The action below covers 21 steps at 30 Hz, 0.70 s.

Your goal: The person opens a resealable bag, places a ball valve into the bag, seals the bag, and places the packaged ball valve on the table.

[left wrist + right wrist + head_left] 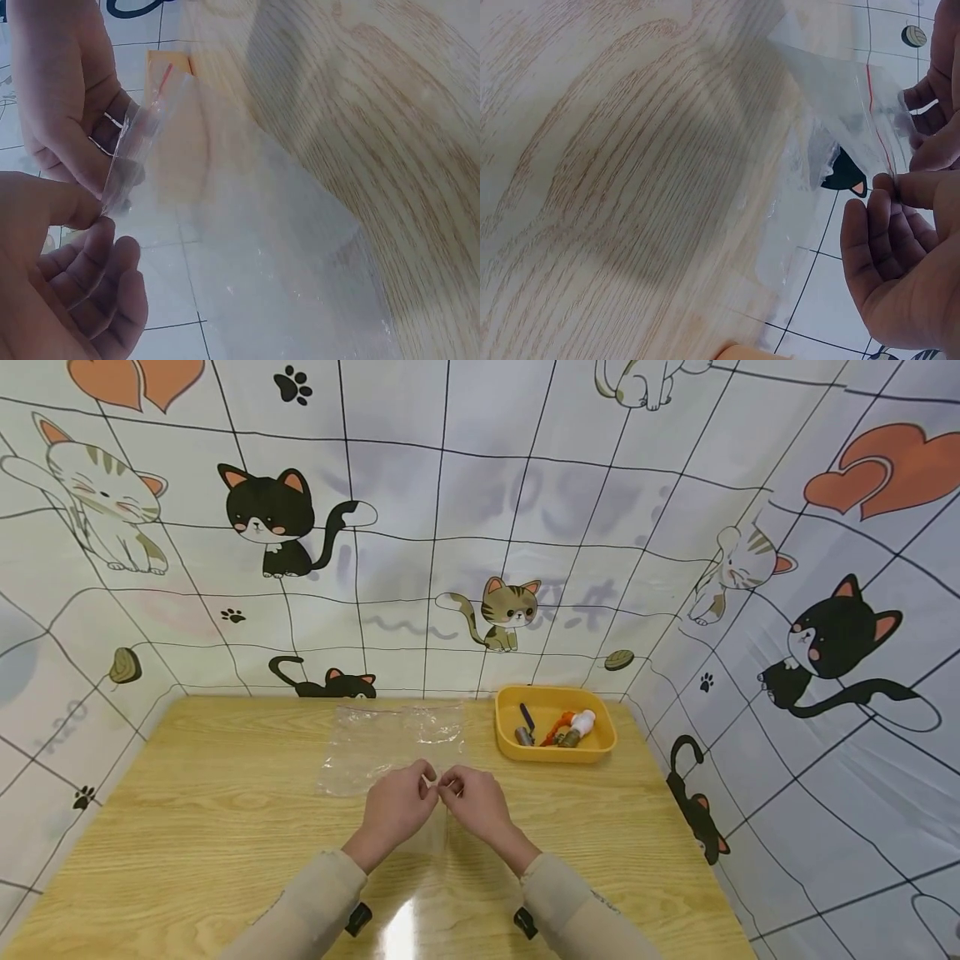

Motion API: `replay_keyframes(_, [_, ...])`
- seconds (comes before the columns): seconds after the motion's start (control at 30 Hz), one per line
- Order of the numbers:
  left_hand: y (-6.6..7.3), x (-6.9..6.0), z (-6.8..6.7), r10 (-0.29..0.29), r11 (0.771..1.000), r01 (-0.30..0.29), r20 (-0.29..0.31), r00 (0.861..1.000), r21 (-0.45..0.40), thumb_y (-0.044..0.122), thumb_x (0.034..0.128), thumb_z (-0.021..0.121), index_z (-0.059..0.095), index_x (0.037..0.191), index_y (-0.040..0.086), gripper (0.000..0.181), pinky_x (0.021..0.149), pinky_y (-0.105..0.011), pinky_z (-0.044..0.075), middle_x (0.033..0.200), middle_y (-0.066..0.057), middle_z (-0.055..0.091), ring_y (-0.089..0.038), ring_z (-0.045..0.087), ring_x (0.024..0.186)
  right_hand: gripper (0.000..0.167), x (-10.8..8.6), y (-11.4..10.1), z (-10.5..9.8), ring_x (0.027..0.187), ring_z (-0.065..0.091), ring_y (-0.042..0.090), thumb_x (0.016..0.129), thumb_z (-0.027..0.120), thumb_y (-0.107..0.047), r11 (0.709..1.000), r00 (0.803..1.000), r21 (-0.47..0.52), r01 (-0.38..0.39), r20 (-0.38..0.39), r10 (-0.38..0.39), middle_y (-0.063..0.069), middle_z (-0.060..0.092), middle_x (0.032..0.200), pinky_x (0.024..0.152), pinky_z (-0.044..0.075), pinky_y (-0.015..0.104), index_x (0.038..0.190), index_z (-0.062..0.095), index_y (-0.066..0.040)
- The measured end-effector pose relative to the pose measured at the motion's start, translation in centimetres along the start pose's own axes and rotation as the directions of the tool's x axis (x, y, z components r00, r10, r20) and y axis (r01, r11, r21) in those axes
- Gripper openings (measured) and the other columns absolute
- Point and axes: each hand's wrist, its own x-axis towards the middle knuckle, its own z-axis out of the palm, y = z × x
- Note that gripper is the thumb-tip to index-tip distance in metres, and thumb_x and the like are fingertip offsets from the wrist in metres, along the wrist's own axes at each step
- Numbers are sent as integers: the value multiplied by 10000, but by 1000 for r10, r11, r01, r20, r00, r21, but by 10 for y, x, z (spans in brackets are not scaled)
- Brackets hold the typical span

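Observation:
Both hands meet above the table and pinch the top edge of a clear zip-lock bag (255, 195) with a red line along its seal. My left hand (401, 799) holds the edge between thumb and index finger; its other fingers curl loosely in the left wrist view. Right beside it, my right hand (477, 800) pinches the same edge, fingertips nearly touching the left's. In the right wrist view the bag (840, 90) hangs down from the fingers, see-through, with no contents visible. A larger clear plastic bag (390, 739) lies flat on the table just beyond the hands.
A yellow tray (501, 739) stands at the back right of the wooden table (202, 810). Inside it are a dark blue stick (527, 717), a grey piece, and orange and white items. A cat-patterned curtain (405, 568) encloses the back and sides.

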Motion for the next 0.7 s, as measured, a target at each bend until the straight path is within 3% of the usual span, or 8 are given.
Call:
replay_keyframes(0.3, [-1, -1, 0, -2, 998, 4, -34, 999, 67, 171, 844, 659, 651, 848, 139, 33, 411, -251, 336, 601, 58, 550, -93, 425, 461, 58, 0, 5, -1, 631, 582, 25, 914, 662, -196, 998, 1000, -62, 6, -18, -7, -48, 697, 762, 558, 457, 197, 905, 715, -175])
replay_keyframes(0.53, [-2, -5, 4, 20, 994, -19, -14, 1000, 109, 185, 862, 685, 642, 975, 127, 134, 405, -246, 330, 659, 49, 576, -85, 424, 462, 63, 0, 3, 0, 638, 579, 17, 918, 658, -190, 998, 1000, -60, 20, -3, -20, -49, 701, 775, 566, 460, 188, 925, 716, -167])
replay_keyframes(0.7, [-2, -3, 5, 25, 994, -19, -51, 998, 111, 159, 869, 661, 672, 1032, 151, 163, 391, -246, 313, 657, 40, 597, -93, 408, 439, 66, 0, 1, 1, 631, 584, 17, 926, 653, -210, 993, 999, -111, 38, -7, -39, -49, 704, 777, 557, 453, 186, 934, 708, -175])
